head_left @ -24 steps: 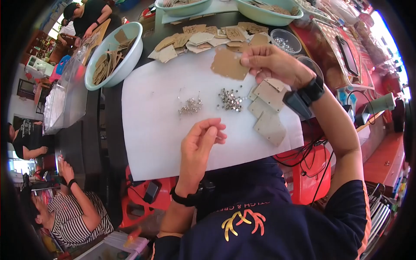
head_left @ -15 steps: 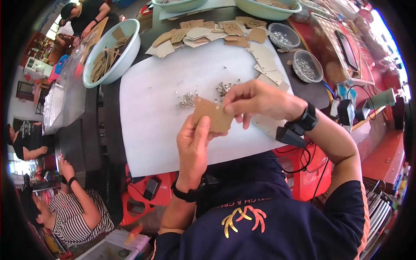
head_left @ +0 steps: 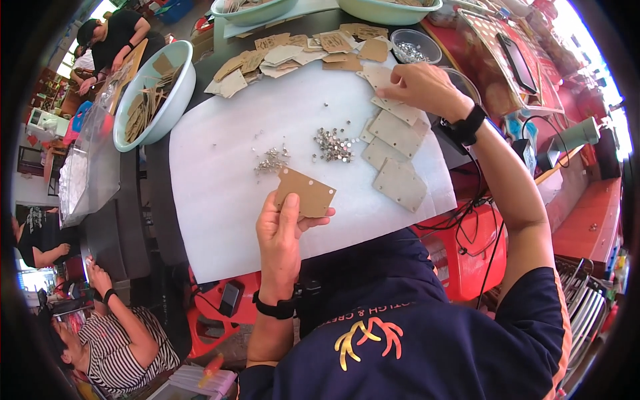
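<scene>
My left hand [head_left: 283,230] holds a brown cardboard piece [head_left: 307,193] by its lower part, thumb on top and fingers underneath. Small pale round dots show at its corners. Just beyond it, on the white sheet, lie a loose pile of small silvery metal bits [head_left: 272,160] and a pile of small shiny studs [head_left: 335,145]. My right hand [head_left: 427,87] is over the far right of the sheet, above a row of overlapping grey cardboard pieces [head_left: 398,133] with small dots along their edges. Its fingers are curled together, and whatever is between them is hidden.
More cardboard pieces [head_left: 287,57] lie along the sheet's far edge. Pale green basins [head_left: 188,90] stand at the left and back. A clear tub of metal bits [head_left: 417,48] stands beyond my right hand. A phone [head_left: 517,63] lies at the right. Other people sit at the left.
My right hand has left the brown cardboard piece and moved far and right to the grey pieces. My left hand still holds the brown piece, now slightly nearer and further left.
</scene>
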